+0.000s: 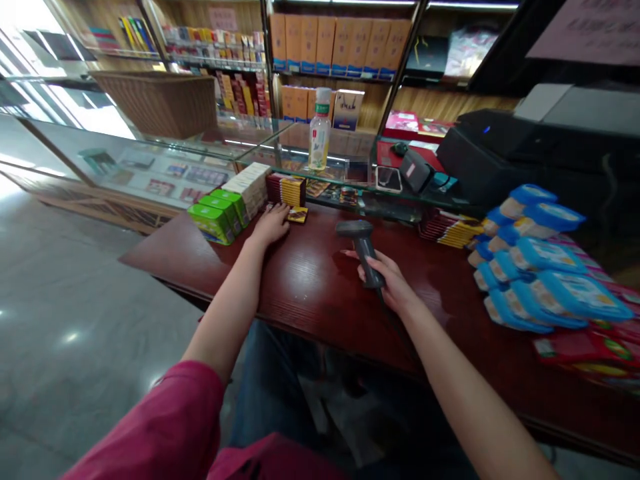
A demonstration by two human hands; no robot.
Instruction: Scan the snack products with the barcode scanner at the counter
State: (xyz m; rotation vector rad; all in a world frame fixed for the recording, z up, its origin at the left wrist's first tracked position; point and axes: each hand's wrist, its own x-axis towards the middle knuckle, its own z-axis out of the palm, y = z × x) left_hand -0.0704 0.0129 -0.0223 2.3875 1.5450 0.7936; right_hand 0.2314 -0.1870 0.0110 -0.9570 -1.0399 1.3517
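Note:
My right hand (389,280) is wrapped round the handle of a dark grey barcode scanner (367,248), holding it over the brown counter with its head pointing away from me. My left hand (273,224) lies fairly flat at the back of the counter, fingers stretched forward. Beside its fingertips is a flat yellow-and-brown pack (298,215); whether the fingers touch it is unclear. Just behind stands a stack of dark red and yellow packs (287,189). White boxes (251,185) and green packs (219,215) form a row to the left of this hand.
Blue-lidded tubs (547,267) are piled at the right, near another stack of yellow-edged packs (449,228). Beyond the counter, a glass showcase (280,143) bears a bottle (319,133), a phone (389,179) and a wicker basket (160,103). Red packages (585,350) lie at the right edge.

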